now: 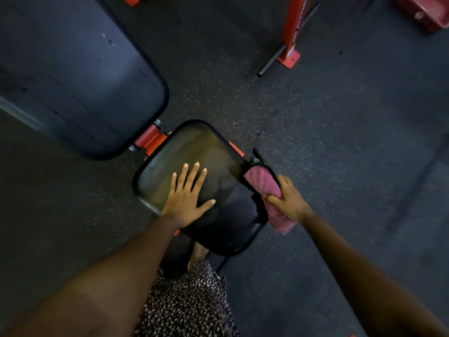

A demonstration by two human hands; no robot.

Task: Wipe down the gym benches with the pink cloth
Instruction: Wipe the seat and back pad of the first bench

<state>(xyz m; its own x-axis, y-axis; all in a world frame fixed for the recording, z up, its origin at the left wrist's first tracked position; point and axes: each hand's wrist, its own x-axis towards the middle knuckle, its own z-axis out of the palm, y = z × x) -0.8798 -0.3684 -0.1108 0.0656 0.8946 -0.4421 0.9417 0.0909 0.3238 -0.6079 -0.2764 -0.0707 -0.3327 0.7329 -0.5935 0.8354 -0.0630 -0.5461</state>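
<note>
Resting flat, fingers spread, the left hand (187, 198) steadies the seat pad (189, 147); at its 3 o'clock the pink cloth (262, 181) sits on the pad's edge, gripped by the right hand (289, 200). Probably best: firm, overlapping strokes along the rim.

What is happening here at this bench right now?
A person is wiping a gym bench. The left hand lies flat, fingers spread, on the seat pad. The right hand grips a bunched pink cloth at the seat's right edge. The larger back pad sits at the upper left, beyond an orange frame.
</note>
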